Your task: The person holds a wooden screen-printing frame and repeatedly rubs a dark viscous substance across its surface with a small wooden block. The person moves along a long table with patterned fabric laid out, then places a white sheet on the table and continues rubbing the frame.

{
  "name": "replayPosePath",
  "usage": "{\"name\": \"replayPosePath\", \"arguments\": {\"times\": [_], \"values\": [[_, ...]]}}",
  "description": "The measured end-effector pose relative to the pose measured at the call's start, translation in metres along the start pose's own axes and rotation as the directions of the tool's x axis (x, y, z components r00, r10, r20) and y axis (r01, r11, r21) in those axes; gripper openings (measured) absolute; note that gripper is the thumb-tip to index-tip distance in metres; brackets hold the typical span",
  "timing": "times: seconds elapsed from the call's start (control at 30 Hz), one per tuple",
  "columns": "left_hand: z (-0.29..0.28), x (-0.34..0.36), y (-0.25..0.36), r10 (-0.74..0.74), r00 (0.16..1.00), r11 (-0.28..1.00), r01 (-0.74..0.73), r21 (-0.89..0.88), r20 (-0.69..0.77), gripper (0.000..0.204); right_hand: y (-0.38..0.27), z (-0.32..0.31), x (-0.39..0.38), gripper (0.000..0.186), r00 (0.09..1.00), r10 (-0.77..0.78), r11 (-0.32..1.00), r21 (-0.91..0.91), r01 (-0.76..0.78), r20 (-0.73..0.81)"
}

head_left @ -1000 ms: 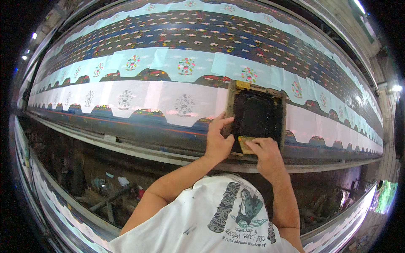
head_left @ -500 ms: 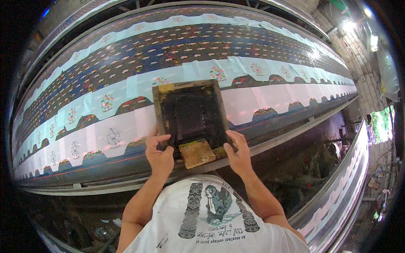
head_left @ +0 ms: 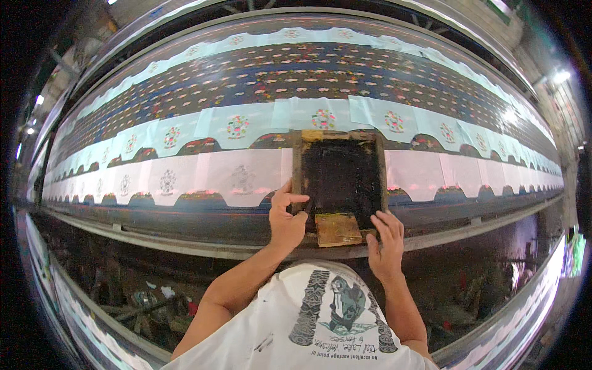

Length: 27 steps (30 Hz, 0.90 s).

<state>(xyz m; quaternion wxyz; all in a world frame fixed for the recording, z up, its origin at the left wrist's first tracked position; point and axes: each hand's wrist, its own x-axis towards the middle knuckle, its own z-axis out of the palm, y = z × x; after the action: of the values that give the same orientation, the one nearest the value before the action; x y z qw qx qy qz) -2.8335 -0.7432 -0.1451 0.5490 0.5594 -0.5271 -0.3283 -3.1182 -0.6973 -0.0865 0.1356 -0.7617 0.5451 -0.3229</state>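
Note:
A wooden screen printing frame (head_left: 298,161) with a dark, ink-stained mesh lies over a pale pink fabric piece on the long table. My left hand (head_left: 288,219) grips its left rail near the close end, index finger and thumb reaching over the inner side. At the near right corner my right hand (head_left: 387,237) holds the frame, fingers over the rail and thumb below them. Inside the frame's near end rests a wooden squeegee (head_left: 338,230), touched by neither hand. Left of the frame, a pink piece (head_left: 243,179) bears a faint grey print. The fabric under the frame is hidden.
Along the dark printing table (head_left: 246,223), pink pieces form the near row. Pale blue pieces (head_left: 237,126) with colourful round prints lie behind them, and another blue row (head_left: 290,37) runs farther back. A metal rail (head_left: 203,245) edges the table's near side.
The frame has shifted right to another pink piece and straightened, uncovering a print on its left. Both hands moved with it; the right hand sits lower, around the near corner.

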Motion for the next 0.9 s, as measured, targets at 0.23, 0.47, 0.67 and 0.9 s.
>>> {"name": "replayPosePath", "arguments": {"times": [0.23, 0.47, 0.67, 0.9], "values": [[0.012, 0.0, 0.004, -0.083, 0.996, 0.996, 0.084, -0.027, 0.011, 0.043, -0.021, -0.001, 0.029, 0.05, 0.885, -0.377, 0.922, 0.024, 0.386, 0.272], [0.005, 0.0, -0.017, -0.084, 0.995, 0.996, 0.083, 0.023, 0.057, 0.053, -0.035, -0.025, 0.082, 0.044, 0.759, -0.372, 0.907, 0.037, 0.419, 0.535], [-0.001, 0.01, 0.031, 0.033, 0.991, 0.816, -0.103, 0.569, 0.132, 0.067, -0.006, -0.019, 0.172, 0.047, 0.695, -0.356, 0.935, 0.236, 0.266, 0.625], [-0.012, 0.026, 0.043, 0.188, 0.917, 0.569, -0.393, 0.722, 0.351, 0.049, 0.021, 0.032, 0.246, 0.051, 0.857, -0.247, 0.961, -0.003, 0.278, 0.452]]}}
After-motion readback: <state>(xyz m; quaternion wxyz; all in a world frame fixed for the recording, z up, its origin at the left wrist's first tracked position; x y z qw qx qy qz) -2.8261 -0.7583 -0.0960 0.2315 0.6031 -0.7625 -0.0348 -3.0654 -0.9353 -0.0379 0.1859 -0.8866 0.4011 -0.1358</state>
